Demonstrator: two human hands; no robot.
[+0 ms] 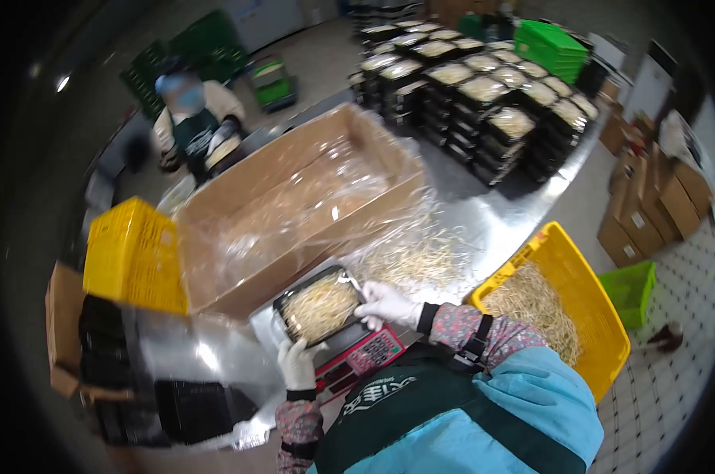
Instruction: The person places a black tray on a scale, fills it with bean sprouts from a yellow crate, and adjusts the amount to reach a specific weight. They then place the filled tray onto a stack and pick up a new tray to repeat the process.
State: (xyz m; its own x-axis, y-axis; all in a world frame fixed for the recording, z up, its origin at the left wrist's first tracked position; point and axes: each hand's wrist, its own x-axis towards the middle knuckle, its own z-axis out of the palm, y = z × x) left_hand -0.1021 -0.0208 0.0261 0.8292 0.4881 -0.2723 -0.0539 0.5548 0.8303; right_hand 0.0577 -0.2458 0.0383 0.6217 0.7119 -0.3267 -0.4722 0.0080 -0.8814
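A black tray of pale sprouts (321, 306) rests on a scale with a red keypad panel (360, 363). My left hand (297, 365), in a white glove, is at the tray's lower left edge, its fingertips on the rim. At the right edge of the tray, my gloved right hand (387, 306) pinches the rim between thumb and fingers. Loose sprouts (412, 262) lie on the metal table just beyond the tray. To the right, a yellow crate (608, 332) holds many more sprouts.
A large plastic-lined cardboard box (310, 246) stands beyond the scale. Stacked packed trays (484, 88) fill the table's far end. A yellow crate (128, 253) and black empty trays (191, 411) are at left. A co-worker (195, 126) holds a tray across the table.
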